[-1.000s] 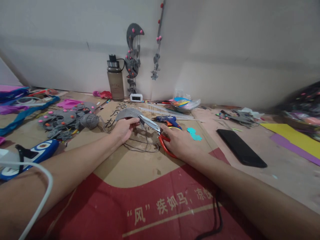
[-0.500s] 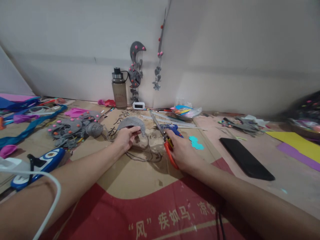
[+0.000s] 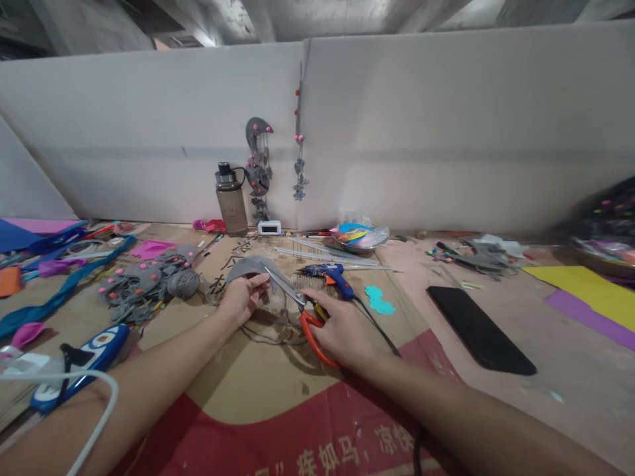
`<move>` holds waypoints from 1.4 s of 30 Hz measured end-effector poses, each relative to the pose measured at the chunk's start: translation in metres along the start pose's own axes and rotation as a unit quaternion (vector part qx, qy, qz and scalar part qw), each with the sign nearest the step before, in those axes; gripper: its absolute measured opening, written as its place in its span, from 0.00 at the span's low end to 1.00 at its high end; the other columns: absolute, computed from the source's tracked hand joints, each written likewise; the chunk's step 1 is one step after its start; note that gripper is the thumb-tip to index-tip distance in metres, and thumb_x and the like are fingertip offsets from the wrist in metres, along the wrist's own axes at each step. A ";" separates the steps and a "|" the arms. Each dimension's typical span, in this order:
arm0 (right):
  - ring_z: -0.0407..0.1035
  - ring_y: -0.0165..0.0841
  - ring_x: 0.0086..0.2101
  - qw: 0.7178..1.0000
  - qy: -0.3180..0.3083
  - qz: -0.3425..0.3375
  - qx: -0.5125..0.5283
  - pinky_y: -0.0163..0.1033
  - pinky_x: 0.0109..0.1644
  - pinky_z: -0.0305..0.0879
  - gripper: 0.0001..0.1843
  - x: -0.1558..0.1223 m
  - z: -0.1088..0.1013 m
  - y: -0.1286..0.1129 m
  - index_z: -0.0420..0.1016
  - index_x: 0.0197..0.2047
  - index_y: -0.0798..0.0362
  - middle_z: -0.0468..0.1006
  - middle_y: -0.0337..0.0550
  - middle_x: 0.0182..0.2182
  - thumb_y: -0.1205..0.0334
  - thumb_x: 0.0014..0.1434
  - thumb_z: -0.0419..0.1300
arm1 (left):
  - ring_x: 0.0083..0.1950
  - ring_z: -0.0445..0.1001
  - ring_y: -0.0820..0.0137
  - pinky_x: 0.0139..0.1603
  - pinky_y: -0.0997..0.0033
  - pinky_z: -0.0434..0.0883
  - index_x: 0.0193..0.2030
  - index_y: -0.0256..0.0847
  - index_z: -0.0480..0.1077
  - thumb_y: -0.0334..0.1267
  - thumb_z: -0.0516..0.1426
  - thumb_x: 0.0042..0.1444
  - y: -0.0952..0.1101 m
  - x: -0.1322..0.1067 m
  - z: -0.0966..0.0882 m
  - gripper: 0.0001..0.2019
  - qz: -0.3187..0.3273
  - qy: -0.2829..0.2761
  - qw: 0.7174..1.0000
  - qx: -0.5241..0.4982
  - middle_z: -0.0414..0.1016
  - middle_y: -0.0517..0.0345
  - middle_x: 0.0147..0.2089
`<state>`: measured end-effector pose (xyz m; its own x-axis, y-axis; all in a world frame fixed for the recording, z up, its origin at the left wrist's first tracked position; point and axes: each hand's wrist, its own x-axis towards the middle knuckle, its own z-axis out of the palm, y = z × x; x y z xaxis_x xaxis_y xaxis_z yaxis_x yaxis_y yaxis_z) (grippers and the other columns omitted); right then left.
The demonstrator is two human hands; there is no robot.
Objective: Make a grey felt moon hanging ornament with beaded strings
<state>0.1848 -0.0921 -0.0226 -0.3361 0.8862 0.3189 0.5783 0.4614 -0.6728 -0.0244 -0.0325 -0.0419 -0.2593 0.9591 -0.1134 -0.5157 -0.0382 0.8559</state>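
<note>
My left hand [image 3: 244, 299] pinches a grey felt crescent [image 3: 248, 266] above the cardboard. Grey yarn [image 3: 270, 338] loops down from it onto the board. In my right hand [image 3: 342, 327] is a pair of scissors [image 3: 311, 325] with orange handles, and its blades point left to the crescent's right end. Whether the blades touch the felt or the yarn I cannot tell. Behind the scissors lies a blue glue gun [image 3: 331, 274]. A ball of grey yarn [image 3: 183, 283] rests to the left of my left hand.
Grey felt pieces with pompoms [image 3: 141, 284] lie at left, near a blue-and-white device [image 3: 82, 367]. A bottle [image 3: 231, 205] and a small clock [image 3: 269, 228] stand by the wall. At right are a black phone [image 3: 481, 330] and turquoise cutouts [image 3: 380, 301]. Felt ornaments [image 3: 258, 158] hang behind.
My right hand has brought the scissors left, so the blades now reach the crescent. My left hand still holds the crescent. The view has tilted up, showing more above the wall panel.
</note>
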 end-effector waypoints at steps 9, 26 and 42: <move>0.69 0.35 0.51 0.996 0.064 -0.044 0.045 0.41 0.57 0.63 0.23 0.012 0.002 0.014 0.67 0.56 0.49 0.74 0.45 0.52 0.62 0.56 0.56 | 0.23 0.68 0.77 0.27 0.77 0.68 0.24 0.35 0.67 0.22 0.64 0.34 0.003 -0.004 0.002 0.11 0.020 0.027 0.999 0.009 0.70 0.62 0.23; 0.70 0.41 0.43 0.958 -0.068 -0.012 -0.280 0.41 0.43 0.63 0.25 0.003 -0.014 0.014 0.59 0.60 0.47 0.75 0.49 0.45 0.52 0.60 0.50 | 0.25 0.68 0.77 0.28 0.76 0.65 0.24 0.35 0.69 0.31 0.66 0.35 0.000 -0.005 0.002 0.10 0.041 -0.041 0.997 0.045 0.72 0.60 0.25; 0.72 0.40 0.38 0.925 -0.099 -0.038 -0.365 0.38 0.34 0.61 0.27 0.004 -0.017 0.009 0.57 0.63 0.48 0.77 0.51 0.42 0.52 0.62 0.47 | 0.27 0.68 0.76 0.27 0.76 0.65 0.30 0.35 0.71 0.29 0.66 0.35 0.002 -0.019 0.008 0.12 0.065 -0.063 0.995 0.030 0.73 0.60 0.28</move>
<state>0.2009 -0.0840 -0.0162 -0.4846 0.8583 0.1688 0.8709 0.4915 0.0006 -0.0142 -0.0488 -0.0343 -0.2138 0.9749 0.0615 -0.4347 -0.1513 0.8878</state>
